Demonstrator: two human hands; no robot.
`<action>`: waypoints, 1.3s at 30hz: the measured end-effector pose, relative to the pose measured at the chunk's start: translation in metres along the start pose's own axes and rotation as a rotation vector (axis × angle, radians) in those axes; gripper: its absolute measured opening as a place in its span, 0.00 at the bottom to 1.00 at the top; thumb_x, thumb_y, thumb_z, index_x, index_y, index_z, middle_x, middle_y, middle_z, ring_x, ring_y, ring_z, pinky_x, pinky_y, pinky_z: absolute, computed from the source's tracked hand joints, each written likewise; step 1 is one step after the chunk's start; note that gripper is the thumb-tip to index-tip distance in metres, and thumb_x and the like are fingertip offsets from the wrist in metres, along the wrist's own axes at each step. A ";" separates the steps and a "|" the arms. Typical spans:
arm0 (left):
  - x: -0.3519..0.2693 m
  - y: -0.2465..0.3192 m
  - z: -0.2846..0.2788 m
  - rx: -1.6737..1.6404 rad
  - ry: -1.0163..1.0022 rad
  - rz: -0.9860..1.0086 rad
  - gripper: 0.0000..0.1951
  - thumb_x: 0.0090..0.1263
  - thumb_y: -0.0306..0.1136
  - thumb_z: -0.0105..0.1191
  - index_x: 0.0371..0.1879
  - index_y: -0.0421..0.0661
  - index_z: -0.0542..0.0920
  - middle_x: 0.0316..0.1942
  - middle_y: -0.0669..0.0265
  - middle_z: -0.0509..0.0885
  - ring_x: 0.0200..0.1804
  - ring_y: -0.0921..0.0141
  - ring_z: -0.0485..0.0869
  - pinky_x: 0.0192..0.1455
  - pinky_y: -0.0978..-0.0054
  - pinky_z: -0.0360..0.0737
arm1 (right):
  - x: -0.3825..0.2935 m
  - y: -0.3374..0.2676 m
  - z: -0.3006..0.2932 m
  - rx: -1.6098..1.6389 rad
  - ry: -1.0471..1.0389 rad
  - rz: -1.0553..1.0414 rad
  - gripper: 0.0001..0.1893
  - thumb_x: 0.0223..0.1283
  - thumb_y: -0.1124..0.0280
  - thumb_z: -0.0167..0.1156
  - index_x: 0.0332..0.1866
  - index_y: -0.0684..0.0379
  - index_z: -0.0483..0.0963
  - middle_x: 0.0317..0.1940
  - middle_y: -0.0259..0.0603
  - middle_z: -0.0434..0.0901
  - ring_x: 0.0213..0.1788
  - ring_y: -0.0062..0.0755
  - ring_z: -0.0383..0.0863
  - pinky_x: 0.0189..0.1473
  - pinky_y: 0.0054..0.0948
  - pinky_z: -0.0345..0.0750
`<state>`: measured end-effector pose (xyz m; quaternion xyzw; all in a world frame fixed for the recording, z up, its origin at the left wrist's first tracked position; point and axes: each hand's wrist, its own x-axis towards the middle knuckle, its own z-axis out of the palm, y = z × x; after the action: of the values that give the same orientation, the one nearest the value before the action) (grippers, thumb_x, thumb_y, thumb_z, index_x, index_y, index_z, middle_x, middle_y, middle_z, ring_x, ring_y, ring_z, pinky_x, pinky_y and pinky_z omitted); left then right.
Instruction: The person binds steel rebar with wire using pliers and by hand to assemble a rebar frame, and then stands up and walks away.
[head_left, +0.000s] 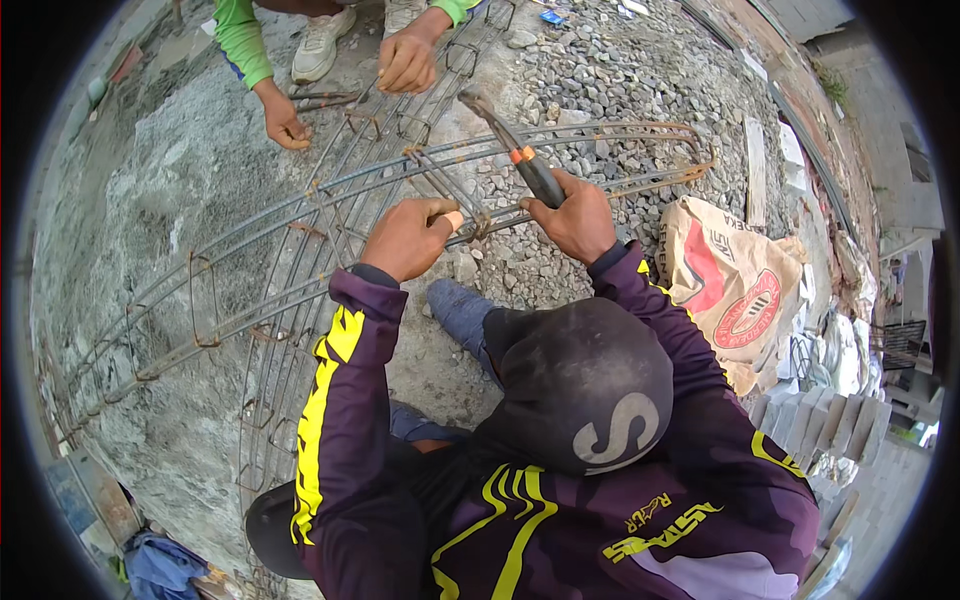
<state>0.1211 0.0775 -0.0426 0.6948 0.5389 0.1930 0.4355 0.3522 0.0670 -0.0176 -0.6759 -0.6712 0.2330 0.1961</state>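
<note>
My right hand (577, 219) grips the dark handles of steel pincers (536, 169), whose rusty head points up and away. My left hand (411, 238) is at the near bars of a rebar cage (281, 214), with thumb and fingertips together beside a stirrup (454, 191); whether they pinch a tie wire is too small to tell. The cage's long bars run from lower left to upper right, bound by rectangular stirrups. A second rebar cage (262, 382) passes beneath it crosswise. The bars run on below my left hand, which partly hides them.
A co-worker's hands (407, 64) in green sleeves are near the second cage, with another hand tool (326, 99) on the ground beside them. Gravel (600, 90) lies beyond. A paper cement sack (731, 285) and stacked blocks (821, 424) are at right. A person's dark cap (585, 382) shows below.
</note>
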 end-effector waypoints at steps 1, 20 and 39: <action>0.003 0.000 0.003 0.014 -0.012 0.007 0.18 0.62 0.43 0.51 0.42 0.41 0.81 0.39 0.53 0.83 0.43 0.56 0.81 0.47 0.65 0.74 | 0.000 0.002 -0.003 0.035 0.027 0.021 0.17 0.47 0.57 0.64 0.39 0.58 0.77 0.20 0.50 0.78 0.26 0.53 0.79 0.30 0.41 0.73; -0.059 0.141 -0.063 0.125 -0.131 -0.010 0.18 0.63 0.43 0.55 0.34 0.36 0.82 0.24 0.54 0.82 0.28 0.64 0.80 0.35 0.70 0.74 | 0.081 -0.135 -0.082 -0.854 -0.366 -1.100 0.07 0.46 0.72 0.58 0.33 0.54 0.79 0.21 0.41 0.79 0.29 0.42 0.81 0.28 0.39 0.75; -0.086 0.088 -0.100 -0.246 0.013 0.172 0.12 0.61 0.30 0.57 0.40 0.36 0.81 0.33 0.64 0.83 0.35 0.76 0.77 0.40 0.80 0.72 | 0.053 -0.101 -0.087 -1.025 -0.477 -0.724 0.13 0.49 0.74 0.55 0.42 0.51 0.78 0.24 0.39 0.78 0.27 0.40 0.80 0.28 0.36 0.75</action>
<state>0.0685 0.0347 0.1006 0.6785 0.4524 0.2987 0.4958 0.3193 0.1261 0.1088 -0.3459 -0.9062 -0.0527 -0.2375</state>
